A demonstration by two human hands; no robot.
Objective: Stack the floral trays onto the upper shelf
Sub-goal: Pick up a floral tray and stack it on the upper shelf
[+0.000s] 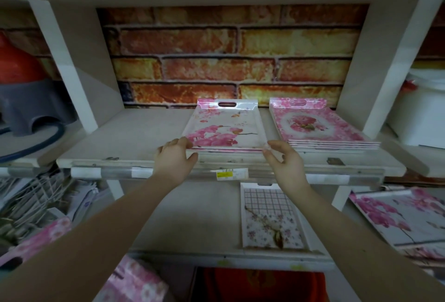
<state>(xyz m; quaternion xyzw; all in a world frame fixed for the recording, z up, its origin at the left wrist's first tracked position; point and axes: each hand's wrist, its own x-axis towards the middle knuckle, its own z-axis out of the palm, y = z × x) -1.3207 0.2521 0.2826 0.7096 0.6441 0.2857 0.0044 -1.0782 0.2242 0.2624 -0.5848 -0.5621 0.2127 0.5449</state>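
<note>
Ahead, floral tray [224,126] on pale upper shelf [134,138], brick-print wall [228,53] behind

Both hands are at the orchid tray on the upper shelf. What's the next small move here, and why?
Probably let go and draw both hands back. The orchid tray already lies flat on the upper shelf, its handle end near the brick backing, beside the pink stack. The left hand grips its near left corner; the right hand is at the near right one.
</note>
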